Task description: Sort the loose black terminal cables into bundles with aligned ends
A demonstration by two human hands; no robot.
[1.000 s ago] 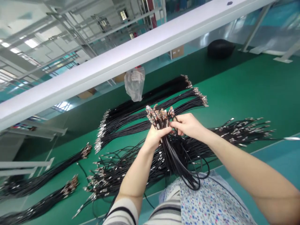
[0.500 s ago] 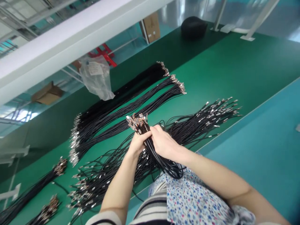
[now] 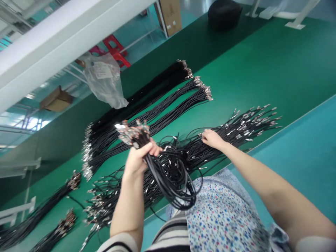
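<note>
My left hand (image 3: 140,155) is wrapped round a bundle of black cables (image 3: 164,178). The metal-tipped ends stick up above the thumb, and the cable lengths hang down in a loop in front of the apron. My right hand (image 3: 212,139) is over the loose pile of black cables (image 3: 236,131) on the green table (image 3: 262,70). Its fingers are pinched together on what looks like one cable, whose tip shows at the fingertips. The pile stretches under both arms, with its metal ends spread out left and right.
Neat rows of black cables (image 3: 152,115) lie behind the pile. Two smaller bundles, an upper one (image 3: 57,192) and a lower one (image 3: 59,231), are at the left. A clear plastic bag (image 3: 107,82) hangs near the white beam (image 3: 65,38). A black object (image 3: 224,15) sits at the back.
My right hand has let go of the bundle and moved right to the loose pile. My left hand has shifted left with the bundle, whose loop now hangs more openly.
</note>
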